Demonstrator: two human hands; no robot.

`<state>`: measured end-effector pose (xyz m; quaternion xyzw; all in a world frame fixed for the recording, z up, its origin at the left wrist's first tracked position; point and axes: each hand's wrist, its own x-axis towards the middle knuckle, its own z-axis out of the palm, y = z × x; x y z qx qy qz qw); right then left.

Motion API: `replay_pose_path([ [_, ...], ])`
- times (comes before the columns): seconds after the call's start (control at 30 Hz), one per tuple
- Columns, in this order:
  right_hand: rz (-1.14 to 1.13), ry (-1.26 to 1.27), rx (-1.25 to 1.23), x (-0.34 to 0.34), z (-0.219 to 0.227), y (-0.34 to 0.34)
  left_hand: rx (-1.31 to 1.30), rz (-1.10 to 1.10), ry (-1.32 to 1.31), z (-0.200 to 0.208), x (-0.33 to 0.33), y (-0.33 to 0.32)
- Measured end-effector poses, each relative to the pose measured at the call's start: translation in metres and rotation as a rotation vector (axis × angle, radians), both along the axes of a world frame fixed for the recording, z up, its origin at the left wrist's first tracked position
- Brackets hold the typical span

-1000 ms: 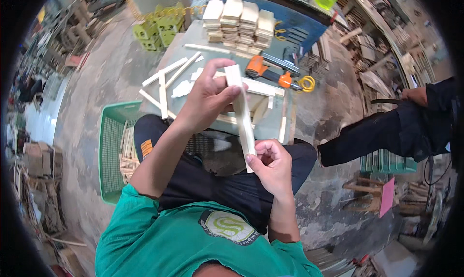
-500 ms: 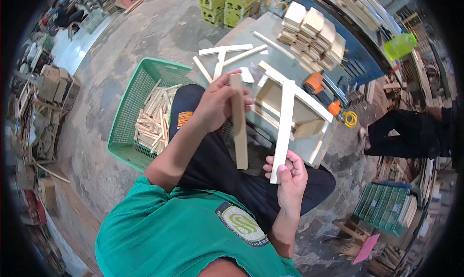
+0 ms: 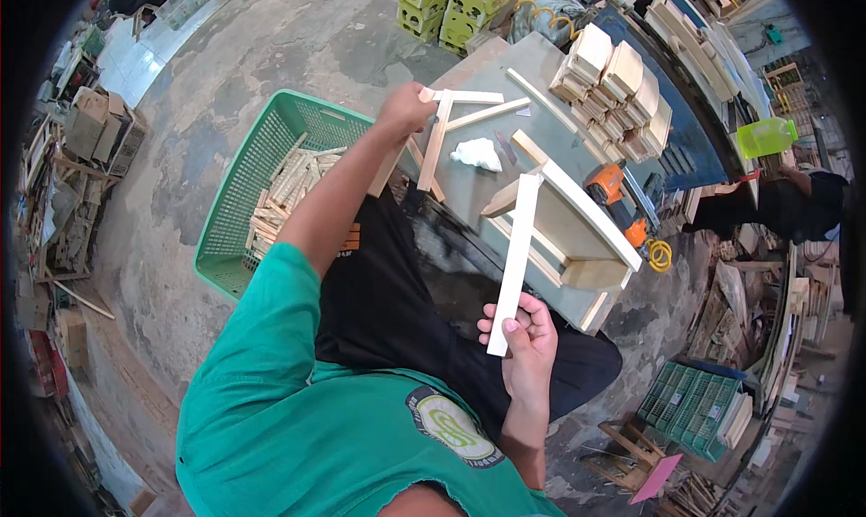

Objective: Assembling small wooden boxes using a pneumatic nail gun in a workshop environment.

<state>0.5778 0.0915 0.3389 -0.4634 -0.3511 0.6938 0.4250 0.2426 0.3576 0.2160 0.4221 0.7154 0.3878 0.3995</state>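
Note:
My left hand (image 3: 406, 111) reaches out to the left end of the grey worktable, closed on a flat wooden strip (image 3: 386, 170) that slants down below the wrist. Its fingertips are largely hidden behind the back of the hand. Beside it, several loose wooden strips (image 3: 436, 143) lie crossed on the table. In front of me, my right hand (image 3: 528, 336) grips the lower end of a pale wooden strip (image 3: 512, 269), thumb on top, tilted up over the table. Beyond that strip sits a partly built wooden frame (image 3: 591, 219) with angled sides.
A green basket (image 3: 212, 219) of wood strips stands left of my leg. On the worktable (image 3: 483, 61) are a crumpled white piece (image 3: 476, 154), stacked wooden boards (image 3: 622, 84) and an orange nail gun (image 3: 606, 183). A green crate (image 3: 690, 404) stands at right. Another person (image 3: 767, 201) is beyond.
My left hand has carried its strip away from me to the strips at the table's left end. My right hand still holds the pale strip, little moved. The view has shifted.

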Motion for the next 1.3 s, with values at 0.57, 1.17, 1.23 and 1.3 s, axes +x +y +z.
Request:
replay_pose_path([
  [0.57,-0.007,0.069,-0.013,-0.001,-0.001,0.006,0.04,-0.379,0.982,-0.003,0.023,0.061],
  [1.17,-0.25,-0.82,0.532,0.063,0.033,0.044,0.214,-0.209,0.894,0.027,0.034,0.056],
  [1.23,-0.262,-1.002,0.76,0.096,0.035,0.08,0.124,-0.297,0.828,0.027,0.051,0.044],
  [1.3,-0.195,-1.023,0.835,0.097,0.052,0.109,0.131,-0.318,0.852,0.011,0.056,0.034],
])
